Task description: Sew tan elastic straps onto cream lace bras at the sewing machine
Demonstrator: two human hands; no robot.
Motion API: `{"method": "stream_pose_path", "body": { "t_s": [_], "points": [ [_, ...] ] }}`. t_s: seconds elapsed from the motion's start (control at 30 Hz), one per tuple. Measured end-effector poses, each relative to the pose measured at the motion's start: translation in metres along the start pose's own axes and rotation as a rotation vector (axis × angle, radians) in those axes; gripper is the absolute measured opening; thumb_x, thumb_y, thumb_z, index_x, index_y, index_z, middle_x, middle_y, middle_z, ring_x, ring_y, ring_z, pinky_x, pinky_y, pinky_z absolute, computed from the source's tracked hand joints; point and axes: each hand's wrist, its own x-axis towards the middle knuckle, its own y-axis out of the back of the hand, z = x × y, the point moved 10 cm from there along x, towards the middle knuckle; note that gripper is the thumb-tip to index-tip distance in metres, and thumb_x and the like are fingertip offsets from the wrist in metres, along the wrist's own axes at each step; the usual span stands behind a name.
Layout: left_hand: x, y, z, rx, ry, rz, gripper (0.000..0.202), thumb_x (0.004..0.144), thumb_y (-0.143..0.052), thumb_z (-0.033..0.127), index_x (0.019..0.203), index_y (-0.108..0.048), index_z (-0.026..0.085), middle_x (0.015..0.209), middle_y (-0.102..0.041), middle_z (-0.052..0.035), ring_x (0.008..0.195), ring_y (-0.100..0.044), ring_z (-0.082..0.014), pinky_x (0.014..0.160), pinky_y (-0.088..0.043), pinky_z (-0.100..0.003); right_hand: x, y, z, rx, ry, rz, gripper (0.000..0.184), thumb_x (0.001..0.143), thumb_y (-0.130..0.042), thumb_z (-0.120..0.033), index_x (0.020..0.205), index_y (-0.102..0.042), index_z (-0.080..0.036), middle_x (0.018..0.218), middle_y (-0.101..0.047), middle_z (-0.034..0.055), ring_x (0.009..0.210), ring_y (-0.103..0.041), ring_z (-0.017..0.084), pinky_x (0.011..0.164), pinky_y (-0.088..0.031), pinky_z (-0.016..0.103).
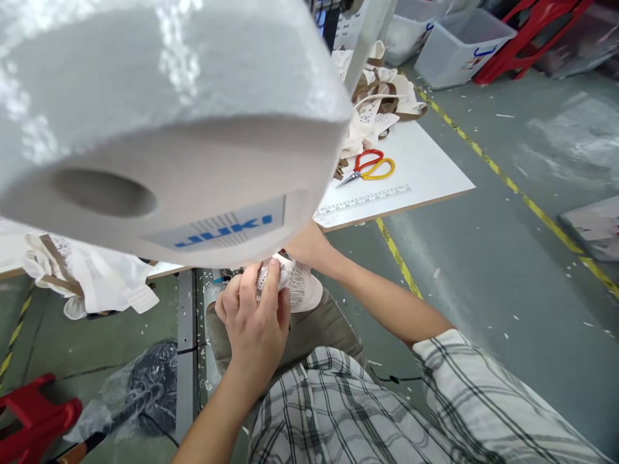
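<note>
The lace (304,289) sits under the near side of the machine (222,187), above the person's lap. It spreads right from the fingertips of the left hand (254,303), whose bent fingers and thumb hold a bunched part of it. The right hand (305,245) is just beyond the lace, to the far right; its fingers are mostly hidden by the machine, so I cannot tell whether they grip anything.

Right of the machine, the worktop (432,164) carries a ruler (362,201) near its near edge, then scissors (372,165) with one red and one yellow handle, then a pile of pale cloth with brown strips (387,96) on the far side. More white cloth (104,270) hangs over the worktop's near edge at left. Farther out, a clear bin (461,51) stands on the floor (483,251) at far right beside a red stool (527,38); another red object (36,412) is at near left.
</note>
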Motion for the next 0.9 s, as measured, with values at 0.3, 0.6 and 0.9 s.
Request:
{"method": "stream_pose_path", "body": {
  "t_s": [0.3, 0.6, 0.9],
  "points": [
    [0.0, 0.001, 0.001, 0.018, 0.01, 0.029, 0.048, 0.087, -0.07, 0.03, 0.134, -0.065, 0.023, 0.13, -0.065, -0.0151, 0.115, -0.054, -0.033, 0.102, -0.032, -0.045, -0.001, 0.0, 0.003, 0.069, 0.006, 0.028, 0.013, 0.086, -0.05, -0.018, 0.08, -0.062, -0.018, 0.096, -0.064, 0.0056, 0.093, -0.06, 0.019, 0.081, -0.048, 0.032],
    [-0.001, 0.004, 0.005, 0.02, -0.006, 0.042, 0.045, 0.087, -0.069, 0.027, 0.131, -0.063, 0.019, 0.131, -0.062, -0.0179, 0.119, -0.053, -0.0342, 0.104, -0.036, -0.048, -0.028, 0.016, 0.014, 0.225, -0.024, 0.128, 0.019, 0.095, -0.056, -0.032, 0.101, -0.07, -0.021, 0.12, -0.064, 0.0077, 0.098, -0.062, 0.017, 0.077, -0.052, 0.029],
    [-0.019, -0.017, -0.059, -0.584, 0.449, 0.046, 0.043, 0.097, -0.057, 0.038, 0.137, -0.052, 0.022, 0.139, -0.054, -0.0151, 0.129, -0.053, -0.0278, 0.106, -0.045, -0.043, -0.066, 0.006, 0.026, 0.365, -0.143, 0.063, 0.02, 0.092, -0.062, -0.041, 0.093, -0.059, -0.021, 0.089, -0.062, 0.0029, 0.079, -0.059, 0.014, 0.071, -0.048, 0.028]
  ]
}}
